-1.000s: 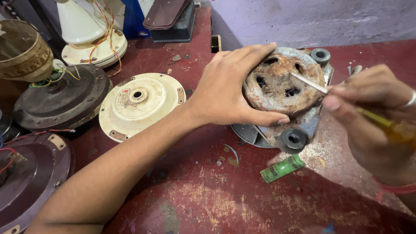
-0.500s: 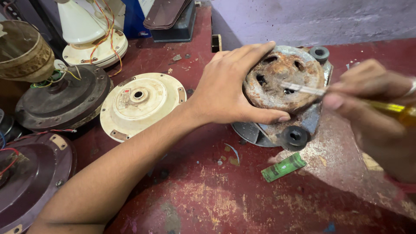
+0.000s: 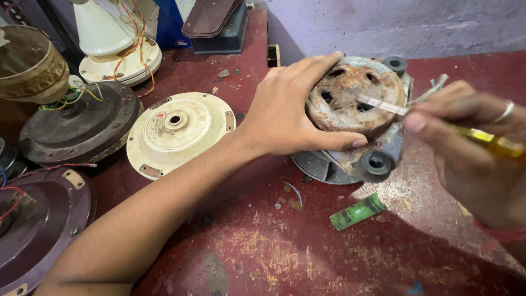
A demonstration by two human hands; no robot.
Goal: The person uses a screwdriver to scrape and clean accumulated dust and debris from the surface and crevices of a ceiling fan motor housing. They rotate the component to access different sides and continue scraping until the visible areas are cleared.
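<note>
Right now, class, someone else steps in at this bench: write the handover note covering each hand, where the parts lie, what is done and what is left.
Left hand: palm and fingers clasped on the rusty motor housing, steadying it on the red table.
Right hand: grips a yellow-handled screwdriver, tip at the housing's top face.
Nearby: cream fan cover to the left, green circuit strip in front.
Done: cannot tell beyond the housing being held.
Left: the housing looks still assembled on its base.

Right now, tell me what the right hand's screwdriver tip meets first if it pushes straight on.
The right hand aims the screwdriver leftward; its tip already looks to touch the rusty motor housing, though depth is unclear.
</note>
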